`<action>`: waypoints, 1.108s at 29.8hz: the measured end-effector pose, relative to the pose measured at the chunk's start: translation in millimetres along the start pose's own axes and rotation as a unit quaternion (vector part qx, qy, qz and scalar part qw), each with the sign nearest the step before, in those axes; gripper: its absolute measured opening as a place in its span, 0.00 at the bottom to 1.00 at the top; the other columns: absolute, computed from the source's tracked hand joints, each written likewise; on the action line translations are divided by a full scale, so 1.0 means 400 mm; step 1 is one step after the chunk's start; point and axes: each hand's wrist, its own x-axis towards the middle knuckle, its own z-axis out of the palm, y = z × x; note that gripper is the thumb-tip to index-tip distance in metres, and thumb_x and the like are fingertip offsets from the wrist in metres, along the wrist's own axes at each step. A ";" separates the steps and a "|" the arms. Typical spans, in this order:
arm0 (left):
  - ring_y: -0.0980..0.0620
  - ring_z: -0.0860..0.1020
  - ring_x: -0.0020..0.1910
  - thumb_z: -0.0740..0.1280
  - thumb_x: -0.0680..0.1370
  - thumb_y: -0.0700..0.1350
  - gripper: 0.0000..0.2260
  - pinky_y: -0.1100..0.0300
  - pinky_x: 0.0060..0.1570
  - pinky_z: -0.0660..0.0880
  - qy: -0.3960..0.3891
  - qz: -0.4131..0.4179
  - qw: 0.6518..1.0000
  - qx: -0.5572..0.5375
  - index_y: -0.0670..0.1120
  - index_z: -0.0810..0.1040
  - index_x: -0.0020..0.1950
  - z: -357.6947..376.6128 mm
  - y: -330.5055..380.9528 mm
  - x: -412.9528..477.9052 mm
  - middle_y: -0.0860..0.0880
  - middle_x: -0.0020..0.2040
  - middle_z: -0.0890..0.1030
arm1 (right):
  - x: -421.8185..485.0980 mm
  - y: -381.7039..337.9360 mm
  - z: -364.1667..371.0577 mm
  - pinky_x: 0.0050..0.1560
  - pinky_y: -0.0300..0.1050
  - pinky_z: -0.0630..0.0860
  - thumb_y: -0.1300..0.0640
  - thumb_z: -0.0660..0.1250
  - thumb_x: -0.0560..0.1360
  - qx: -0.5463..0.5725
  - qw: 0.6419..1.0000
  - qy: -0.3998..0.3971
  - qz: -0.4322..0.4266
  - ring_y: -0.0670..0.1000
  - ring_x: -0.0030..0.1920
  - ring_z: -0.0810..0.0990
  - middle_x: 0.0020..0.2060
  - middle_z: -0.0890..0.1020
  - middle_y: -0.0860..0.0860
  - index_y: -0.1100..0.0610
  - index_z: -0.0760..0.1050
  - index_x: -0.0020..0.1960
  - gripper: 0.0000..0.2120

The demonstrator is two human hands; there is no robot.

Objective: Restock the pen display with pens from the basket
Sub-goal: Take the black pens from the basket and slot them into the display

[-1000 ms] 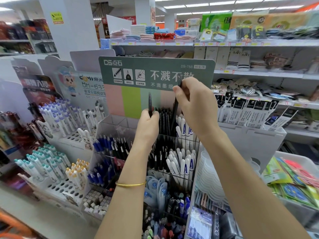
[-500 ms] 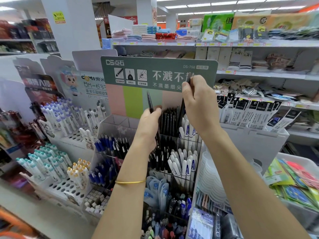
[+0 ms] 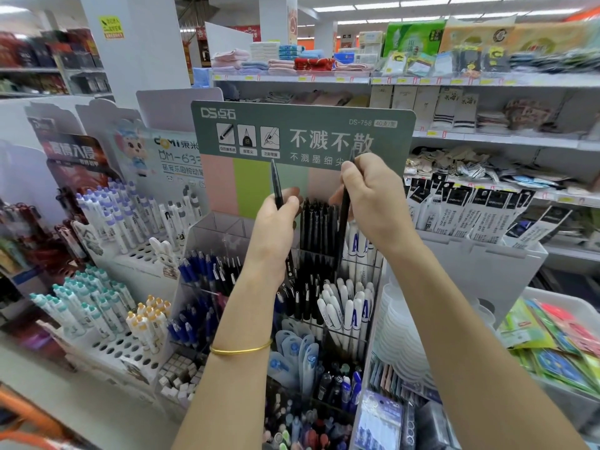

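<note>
Pinching 1 black pen point(image 3: 276, 181) upright, left grip point(image 3: 275, 235) sat beside right grip point(image 3: 376, 203), curled round a 2nd pen point(image 3: 344, 224) over pen display's point(image 3: 224, 232) back row; pens looked light, stiff, slick: hold mid-barrel.

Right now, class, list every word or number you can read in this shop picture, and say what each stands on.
"DS点石": green cardboard header, top left.
"DS-758": same header, top right.
"不溅不散": same header, large white characters.
"DM-63", cut off: pale cartoon display card on the left.
Yellow sign on the white pillar, shelf price tags: too blurred to read.
</note>
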 end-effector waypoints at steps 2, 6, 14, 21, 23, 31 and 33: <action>0.52 0.75 0.63 0.58 0.83 0.43 0.07 0.52 0.68 0.68 0.002 0.003 1.000 -0.002 0.53 0.74 0.54 -0.001 -0.001 -0.003 0.50 0.59 0.79 | -0.003 0.002 0.005 0.42 0.56 0.77 0.53 0.56 0.81 -0.016 1.000 -0.013 -0.001 0.49 0.34 0.77 0.34 0.83 0.51 0.56 0.69 0.42 0.11; 0.52 0.74 0.64 0.58 0.83 0.43 0.08 0.51 0.69 0.69 0.030 0.017 0.999 -0.006 0.52 0.74 0.57 -0.005 0.002 -0.008 0.50 0.60 0.78 | -0.018 -0.017 0.001 0.35 0.39 0.70 0.57 0.56 0.82 0.064 0.997 0.043 -0.032 0.41 0.27 0.75 0.33 0.83 0.51 0.53 0.67 0.40 0.11; 0.57 0.75 0.50 0.57 0.83 0.41 0.09 0.59 0.56 0.71 0.055 0.054 0.997 0.012 0.50 0.76 0.55 -0.009 0.011 -0.025 0.52 0.52 0.80 | -0.003 -0.001 0.024 0.33 0.46 0.72 0.54 0.55 0.81 -0.030 0.999 -0.036 0.018 0.52 0.31 0.81 0.34 0.83 0.52 0.55 0.68 0.41 0.11; 0.57 0.74 0.29 0.56 0.83 0.39 0.09 0.65 0.30 0.70 0.012 0.056 0.998 -0.006 0.46 0.73 0.46 -0.013 0.016 -0.039 0.52 0.33 0.78 | 0.022 -0.019 0.009 0.44 0.61 0.77 0.51 0.54 0.80 -0.107 0.993 -0.052 0.015 0.61 0.42 0.80 0.40 0.79 0.55 0.54 0.67 0.41 0.11; 0.55 0.78 0.29 0.56 0.83 0.40 0.08 0.64 0.31 0.73 -0.021 0.043 0.999 0.002 0.45 0.72 0.47 -0.009 0.017 -0.047 0.51 0.32 0.81 | 0.022 -0.018 0.006 0.48 0.57 0.76 0.51 0.55 0.79 -0.146 0.987 -0.073 0.013 0.59 0.44 0.79 0.42 0.81 0.55 0.58 0.70 0.44 0.12; 0.53 0.84 0.45 0.56 0.84 0.41 0.07 0.55 0.54 0.79 -0.064 -0.003 0.998 0.019 0.45 0.71 0.49 0.006 0.008 -0.053 0.50 0.43 0.85 | 0.011 -0.027 -0.001 0.38 0.44 0.67 0.55 0.59 0.81 -0.059 0.995 0.054 -0.057 0.46 0.34 0.70 0.31 0.71 0.46 0.59 0.67 0.42 0.11; 0.54 0.83 0.46 0.55 0.84 0.41 0.07 0.54 0.56 0.78 -0.058 -0.002 0.998 0.017 0.45 0.71 0.49 0.006 0.005 -0.050 0.49 0.45 0.84 | 0.006 -0.028 -0.002 0.37 0.43 0.67 0.55 0.60 0.81 -0.049 0.993 0.072 -0.077 0.48 0.33 0.71 0.31 0.71 0.47 0.58 0.67 0.41 0.11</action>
